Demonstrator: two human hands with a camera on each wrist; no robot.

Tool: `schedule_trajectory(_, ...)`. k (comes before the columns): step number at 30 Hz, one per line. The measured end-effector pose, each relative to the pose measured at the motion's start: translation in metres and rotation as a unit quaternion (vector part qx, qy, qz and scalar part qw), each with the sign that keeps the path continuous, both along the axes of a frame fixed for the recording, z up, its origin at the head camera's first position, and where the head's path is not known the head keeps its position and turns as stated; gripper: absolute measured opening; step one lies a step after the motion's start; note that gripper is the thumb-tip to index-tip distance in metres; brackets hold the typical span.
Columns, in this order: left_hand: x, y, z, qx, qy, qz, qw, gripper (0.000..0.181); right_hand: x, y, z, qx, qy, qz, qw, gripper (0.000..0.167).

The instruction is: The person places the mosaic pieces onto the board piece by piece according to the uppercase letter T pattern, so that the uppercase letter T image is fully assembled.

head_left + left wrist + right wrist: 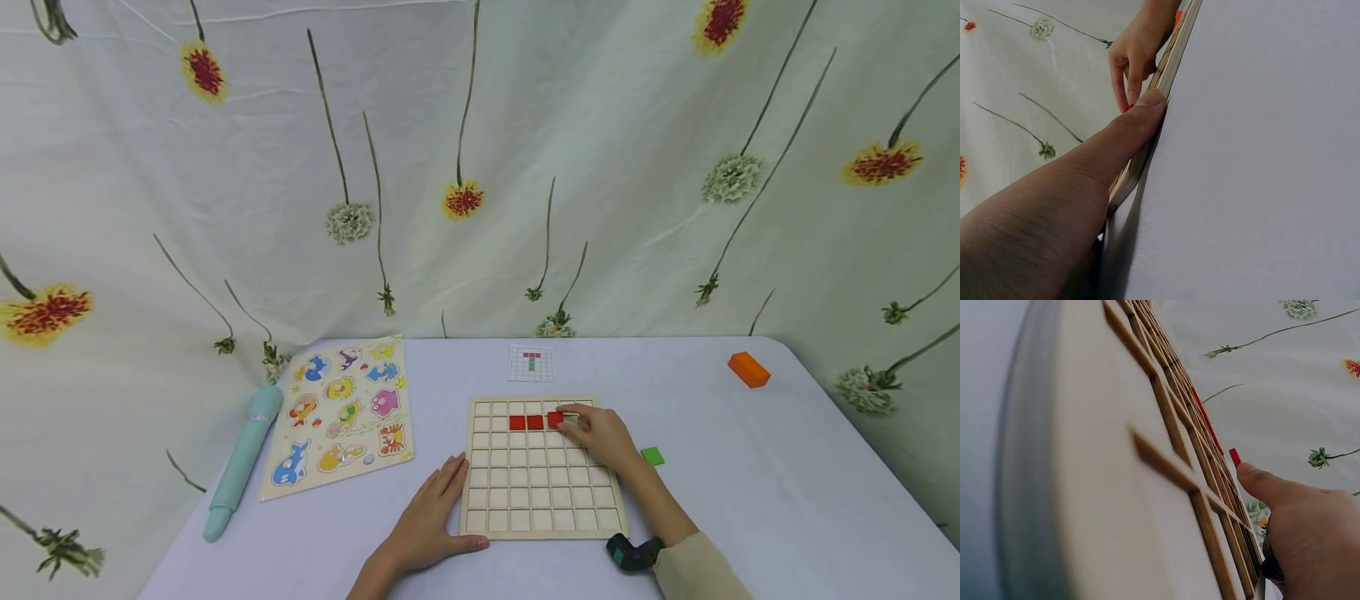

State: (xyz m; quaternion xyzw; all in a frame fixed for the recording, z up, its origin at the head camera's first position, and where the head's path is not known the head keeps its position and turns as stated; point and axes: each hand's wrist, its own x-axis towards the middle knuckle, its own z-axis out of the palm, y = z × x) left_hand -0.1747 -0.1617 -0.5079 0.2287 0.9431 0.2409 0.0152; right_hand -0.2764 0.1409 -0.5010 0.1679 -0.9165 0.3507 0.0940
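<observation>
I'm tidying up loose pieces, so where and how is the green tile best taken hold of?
Probably by two opposite edges, pinched from above: the green tile looks thin and lies flat on the table, so its rim is what fingers can catch. Coming from the right seems easier, since the right forearm runs close by its left side.

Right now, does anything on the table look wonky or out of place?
Just a little: the green piece lies on the cloth outside the board, though two red tiles sit inside its squares. Nothing looks spilled or broken.
</observation>
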Motion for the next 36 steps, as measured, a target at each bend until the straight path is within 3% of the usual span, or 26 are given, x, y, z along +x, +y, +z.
schedule_trajectory(13, -0.0011, 0.0002, 0.0008, -0.001, 0.003, -0.001, 1.0000, 0.111, -0.0043, -0.0029, -0.0019, 0.030, 0.023, 0.013, 0.9992, 0.033)
schedule_trajectory(36, 0.0005, -0.0005, 0.0008, 0.001, 0.001, -0.003, 1.0000, 0.111, -0.0002, -0.0040, 0.0031, 0.029, -0.007, 0.014, 0.9994, 0.033)
